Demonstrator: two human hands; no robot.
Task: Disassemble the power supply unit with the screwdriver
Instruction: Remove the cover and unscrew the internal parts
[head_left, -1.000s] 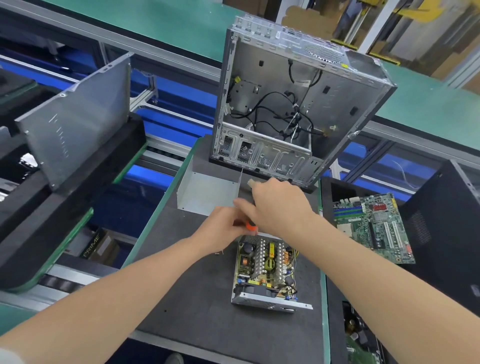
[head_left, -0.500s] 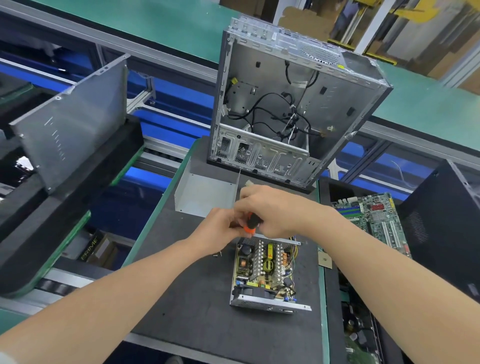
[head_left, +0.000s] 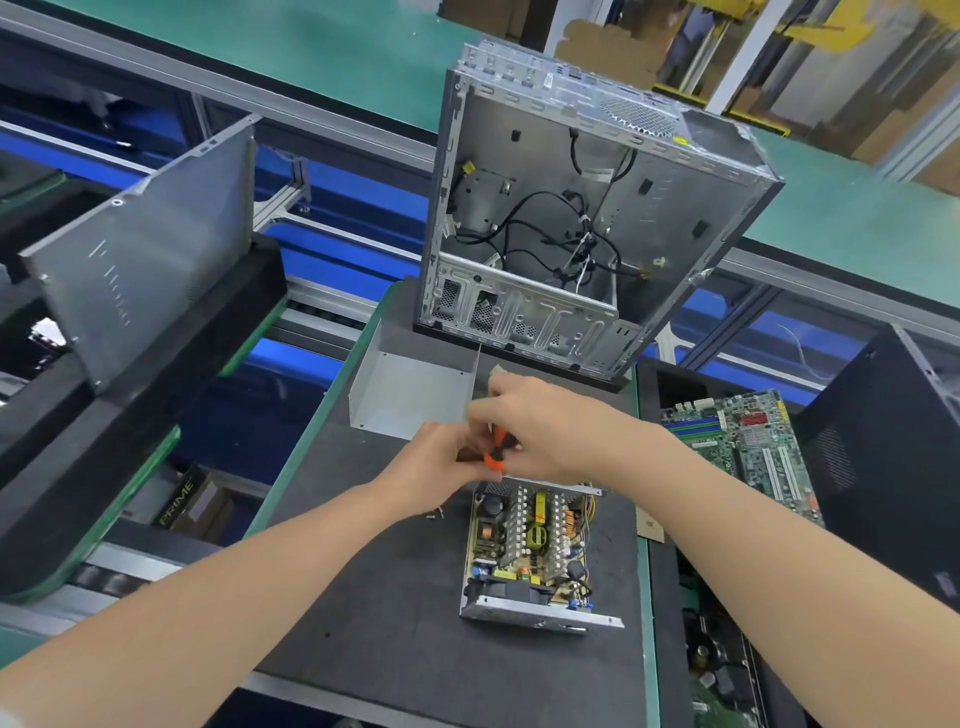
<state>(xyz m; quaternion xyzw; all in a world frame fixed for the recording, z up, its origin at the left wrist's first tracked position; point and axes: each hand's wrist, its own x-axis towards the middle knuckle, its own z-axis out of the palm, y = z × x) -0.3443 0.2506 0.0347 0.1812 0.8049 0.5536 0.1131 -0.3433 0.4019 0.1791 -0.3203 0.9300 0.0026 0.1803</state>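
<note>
Clasping the screwdriver (head_left: 496, 453) over the power supply unit (head_left: 530, 545), the right hand (head_left: 550, 431) aimed it — left hand (head_left: 436, 460) curled alongside, likely steadying, hold unclear.

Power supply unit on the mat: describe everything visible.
The power supply unit lies flat on the dark mat, cover off, in a shallow sheet-metal tray. Its board is exposed: silvery finned heatsinks, yellow parts, a copper coil, black capacitors, coloured wires at its right side, a black fan at the near end. The left hand and right hand hold the orange-and-black screwdriver at its far edge, hiding that edge. Whether the tip touches it cannot be seen.
</note>
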